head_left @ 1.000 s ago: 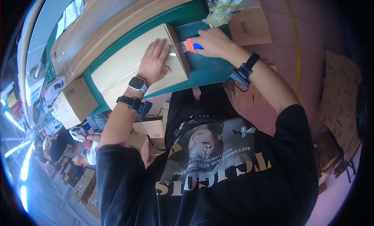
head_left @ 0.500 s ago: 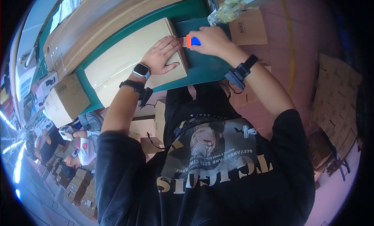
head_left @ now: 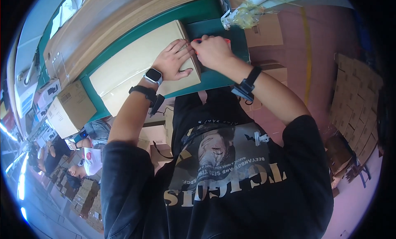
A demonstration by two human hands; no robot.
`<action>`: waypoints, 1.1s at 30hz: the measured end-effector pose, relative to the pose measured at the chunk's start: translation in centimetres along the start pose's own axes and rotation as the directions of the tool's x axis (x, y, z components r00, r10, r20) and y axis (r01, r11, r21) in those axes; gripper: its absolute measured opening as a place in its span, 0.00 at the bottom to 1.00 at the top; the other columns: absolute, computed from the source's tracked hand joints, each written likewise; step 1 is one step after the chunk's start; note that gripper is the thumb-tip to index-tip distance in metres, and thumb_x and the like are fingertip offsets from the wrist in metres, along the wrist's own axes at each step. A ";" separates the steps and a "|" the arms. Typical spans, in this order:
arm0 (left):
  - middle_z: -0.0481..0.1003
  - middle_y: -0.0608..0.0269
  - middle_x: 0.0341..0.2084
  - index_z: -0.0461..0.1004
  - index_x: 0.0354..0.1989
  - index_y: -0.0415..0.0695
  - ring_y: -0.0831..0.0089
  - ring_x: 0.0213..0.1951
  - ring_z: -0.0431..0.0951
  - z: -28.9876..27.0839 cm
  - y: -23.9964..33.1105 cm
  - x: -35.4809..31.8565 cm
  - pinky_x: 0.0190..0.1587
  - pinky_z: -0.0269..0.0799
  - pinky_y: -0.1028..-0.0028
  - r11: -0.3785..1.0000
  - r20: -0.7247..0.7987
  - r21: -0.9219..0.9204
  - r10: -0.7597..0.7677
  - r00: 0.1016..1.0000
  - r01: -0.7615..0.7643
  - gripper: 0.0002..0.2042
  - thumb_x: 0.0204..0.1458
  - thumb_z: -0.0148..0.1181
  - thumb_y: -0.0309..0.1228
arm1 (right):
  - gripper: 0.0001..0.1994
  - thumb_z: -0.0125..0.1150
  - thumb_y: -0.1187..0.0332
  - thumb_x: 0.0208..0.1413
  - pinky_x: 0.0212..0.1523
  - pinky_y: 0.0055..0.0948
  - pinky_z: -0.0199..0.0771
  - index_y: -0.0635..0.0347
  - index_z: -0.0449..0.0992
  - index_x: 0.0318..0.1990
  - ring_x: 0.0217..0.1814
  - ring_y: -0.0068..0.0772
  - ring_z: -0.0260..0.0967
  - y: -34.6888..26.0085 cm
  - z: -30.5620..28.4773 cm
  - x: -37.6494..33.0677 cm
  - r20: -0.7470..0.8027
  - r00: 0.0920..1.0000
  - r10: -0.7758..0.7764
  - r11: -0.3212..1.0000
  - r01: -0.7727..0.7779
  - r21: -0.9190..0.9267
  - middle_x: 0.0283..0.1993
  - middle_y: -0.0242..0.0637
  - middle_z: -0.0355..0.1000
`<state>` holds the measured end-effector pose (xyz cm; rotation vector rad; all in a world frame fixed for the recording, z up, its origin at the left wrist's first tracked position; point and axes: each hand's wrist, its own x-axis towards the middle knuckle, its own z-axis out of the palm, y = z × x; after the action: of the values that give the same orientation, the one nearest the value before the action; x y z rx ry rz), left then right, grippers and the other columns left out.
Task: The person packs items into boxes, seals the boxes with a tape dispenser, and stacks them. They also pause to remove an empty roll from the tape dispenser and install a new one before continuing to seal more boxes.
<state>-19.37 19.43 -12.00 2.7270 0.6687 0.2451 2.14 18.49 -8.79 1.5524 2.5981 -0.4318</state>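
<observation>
Workshop, probably: stacked cartons [head_left: 355, 97]

Left hand [head_left: 175, 62] spread palm-down on a long tan carton [head_left: 134, 59], near its right end; the wrist bears a smartwatch [head_left: 153, 76]. Right hand [head_left: 214, 52] closed around an orange-red tool [head_left: 228, 41], largely hidden by the fingers, just beside that end. The carton lies on a green work surface [head_left: 215, 79]. A smaller carton [head_left: 80, 102] stands at left; stacked cartons [head_left: 354, 99] occupy the far right.
</observation>
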 end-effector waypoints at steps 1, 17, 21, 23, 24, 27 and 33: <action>0.69 0.50 0.60 0.72 0.58 0.39 0.50 0.65 0.64 0.1 -0.2 0.0 0.70 0.56 0.55 1.000 0.001 0.012 0.004 1.000 -0.004 0.30 0.51 0.58 0.49 | 0.12 0.63 0.61 0.52 0.32 0.39 0.80 0.54 0.78 0.42 0.35 0.42 0.80 -0.8 0.6 0.8 -0.027 1.000 0.000 0.999 -0.002 -0.052 0.36 0.42 0.79; 0.81 0.49 0.39 0.78 0.54 0.40 0.51 0.59 0.73 1.9 6.0 8.2 0.70 0.54 0.55 0.908 0.699 0.418 -0.348 0.624 0.038 0.33 0.56 0.50 0.58 | 0.24 0.66 0.52 0.54 0.42 0.47 0.79 0.56 0.68 0.51 0.43 0.56 0.78 5.8 4.1 -10.6 0.281 0.721 0.633 0.692 -0.690 0.210 0.37 0.49 0.79; 0.79 0.43 0.47 0.81 0.46 0.37 0.46 0.57 0.74 3.7 8.2 9.4 0.62 0.68 0.56 0.949 0.781 0.316 -0.261 0.567 0.002 0.31 0.56 0.52 0.57 | 0.27 0.70 0.51 0.51 0.45 0.45 0.78 0.56 0.68 0.52 0.45 0.55 0.78 5.5 5.3 -14.3 0.265 0.705 0.658 0.580 -0.699 0.419 0.40 0.50 0.78; 0.79 0.44 0.46 0.79 0.48 0.38 0.47 0.53 0.77 5.8 10.0 9.0 0.56 0.72 0.56 0.943 0.740 0.146 -0.305 0.600 0.299 0.28 0.56 0.54 0.53 | 0.27 0.70 0.51 0.51 0.45 0.44 0.78 0.56 0.68 0.52 0.45 0.53 0.78 6.1 7.3 -15.8 0.216 0.688 0.693 0.506 -0.677 0.534 0.40 0.49 0.78; 0.79 0.44 0.45 0.78 0.49 0.39 0.47 0.51 0.78 6.5 11.1 8.4 0.52 0.75 0.56 0.898 0.725 0.048 -0.333 0.603 0.438 0.26 0.56 0.55 0.51 | 0.28 0.71 0.52 0.50 0.46 0.42 0.77 0.56 0.68 0.53 0.44 0.51 0.79 6.3 8.4 -16.7 0.168 0.679 0.715 0.451 -0.632 0.630 0.40 0.47 0.78; 0.79 0.44 0.44 0.76 0.51 0.40 0.47 0.44 0.80 6.0 13.1 4.7 0.48 0.77 0.56 0.895 0.485 -0.222 -0.242 0.840 0.387 0.21 0.57 0.58 0.44 | 0.28 0.72 0.53 0.50 0.48 0.38 0.76 0.57 0.68 0.53 0.45 0.45 0.78 5.9 10.0 -17.9 0.165 0.644 0.747 0.211 -0.465 0.860 0.42 0.44 0.78; 0.80 0.50 0.41 0.76 0.51 0.38 0.62 0.44 0.82 2.1 13.0 1.9 0.50 0.77 0.64 0.565 0.271 -0.540 -0.586 0.764 0.624 0.14 0.61 0.57 0.32 | 0.25 0.69 0.61 0.54 0.55 0.30 0.71 0.63 0.68 0.54 0.53 0.30 0.72 3.6 7.4 -16.6 0.330 0.757 0.564 -0.451 -0.053 0.891 0.50 0.38 0.73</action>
<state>-11.75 8.86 -9.26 1.7448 1.2229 0.1609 12.75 3.87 -13.03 2.6842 0.7557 -3.0480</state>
